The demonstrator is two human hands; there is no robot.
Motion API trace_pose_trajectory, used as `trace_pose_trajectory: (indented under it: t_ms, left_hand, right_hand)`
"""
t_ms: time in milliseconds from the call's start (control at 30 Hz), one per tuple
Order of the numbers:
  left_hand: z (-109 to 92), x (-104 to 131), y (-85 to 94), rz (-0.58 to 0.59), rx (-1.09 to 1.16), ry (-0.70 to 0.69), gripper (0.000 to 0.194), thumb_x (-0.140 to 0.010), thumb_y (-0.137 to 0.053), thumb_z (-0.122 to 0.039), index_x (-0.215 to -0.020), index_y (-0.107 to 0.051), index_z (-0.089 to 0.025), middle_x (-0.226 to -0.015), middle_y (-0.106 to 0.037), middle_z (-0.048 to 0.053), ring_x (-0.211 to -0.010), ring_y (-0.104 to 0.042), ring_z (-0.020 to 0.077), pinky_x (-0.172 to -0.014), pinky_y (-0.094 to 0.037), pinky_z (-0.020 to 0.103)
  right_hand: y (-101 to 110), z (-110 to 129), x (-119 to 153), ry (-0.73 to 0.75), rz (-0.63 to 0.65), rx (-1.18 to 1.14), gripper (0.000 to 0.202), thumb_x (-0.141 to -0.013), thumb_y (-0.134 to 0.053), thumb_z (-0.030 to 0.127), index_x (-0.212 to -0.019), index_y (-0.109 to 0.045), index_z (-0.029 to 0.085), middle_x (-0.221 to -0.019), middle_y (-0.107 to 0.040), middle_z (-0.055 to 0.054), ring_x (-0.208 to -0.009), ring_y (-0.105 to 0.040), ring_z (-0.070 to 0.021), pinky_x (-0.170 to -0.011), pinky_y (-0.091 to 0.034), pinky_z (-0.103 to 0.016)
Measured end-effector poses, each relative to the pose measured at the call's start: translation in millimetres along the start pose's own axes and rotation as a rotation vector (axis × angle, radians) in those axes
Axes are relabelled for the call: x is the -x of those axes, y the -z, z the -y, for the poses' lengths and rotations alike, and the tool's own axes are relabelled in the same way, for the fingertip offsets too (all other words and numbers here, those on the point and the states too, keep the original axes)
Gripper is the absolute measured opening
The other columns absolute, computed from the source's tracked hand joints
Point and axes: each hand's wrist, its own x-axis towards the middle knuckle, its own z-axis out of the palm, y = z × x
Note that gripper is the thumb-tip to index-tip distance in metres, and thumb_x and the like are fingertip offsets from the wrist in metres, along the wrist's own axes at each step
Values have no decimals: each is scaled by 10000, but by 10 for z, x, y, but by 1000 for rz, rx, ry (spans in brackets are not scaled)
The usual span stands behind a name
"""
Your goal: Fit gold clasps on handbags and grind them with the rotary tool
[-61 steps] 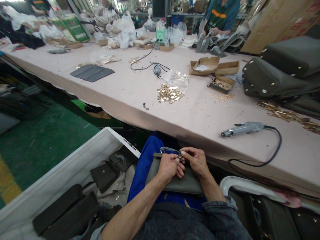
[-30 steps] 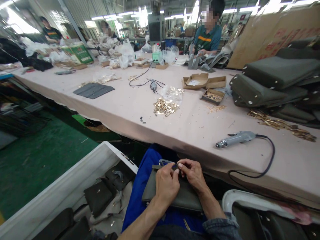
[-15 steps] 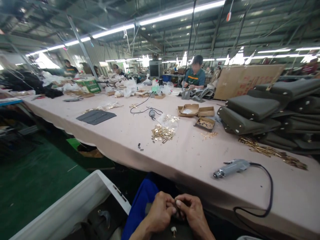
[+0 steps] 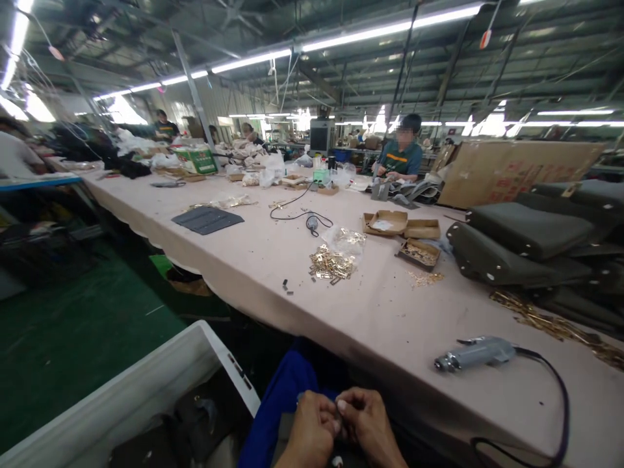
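Observation:
Low in the view, my left hand [image 4: 312, 426] and my right hand [image 4: 366, 419] meet over my lap, thumbs and fingers pinched close together. What they pinch is small and mostly covered by the fingers, so I cannot make it out. Beneath them lies a dark grey-brown piece [image 4: 284, 430], largely hidden by the hands and cut off by the lower edge. A small shiny fitting [image 4: 337, 461] shows on it below the fingers. Blue clothing [image 4: 280, 393] covers my leg on the left.
On the pink-covered table [image 4: 273, 273] lie a corded electric screwdriver [image 4: 475, 354], a pile of gold-coloured metal parts [image 4: 332, 263] and small cardboard boxes [image 4: 390, 222]. Dark bags [image 4: 526, 229] are stacked at right. A white bin [image 4: 146, 383] stands at left. A co-worker [image 4: 402, 153] sits across.
The view has turned a little to the left, so the table's contents appear further right. My hands remain pinched together over my lap, slightly lower in the picture.

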Motion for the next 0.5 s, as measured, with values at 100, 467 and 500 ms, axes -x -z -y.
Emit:
trace_pose_trajectory:
  t_ms: [100, 467, 500]
  left_hand:
    - [120, -55, 5, -76, -6, 26, 255, -568, -618, -103, -778, -523, -214, -608, -650, -11, -641, -685, 247, -600, -479, 333]
    - [153, -2, 81, 18, 106, -12, 282, -541, -602, -76, -779, -549, -218, -638, -684, 6, -669, -705, 256, -633, -496, 336]
    - [135, 5, 96, 39, 109, -16, 258, -545, -606, -83, -763, -561, -213, -647, -692, 14, -688, -713, 266, -643, -503, 341]
  right_hand:
    - [-5, 164, 28, 110, -11, 264, 246, -750, -705, 430, -658, -751, 206, -646, -695, -78, -638, -664, -266, -608, -498, -345]
    - [-32, 1719, -1137, 459, -416, 876, 186, -882, -622, 337, -956, -753, 229, -943, -758, -59, -885, -699, -233, -859, -510, -317]
    - [-56, 1807, -1297, 408, -430, 922, 181, -875, -630, 339, -928, -757, 221, -933, -760, -72, -905, -703, -247, -865, -510, -323]
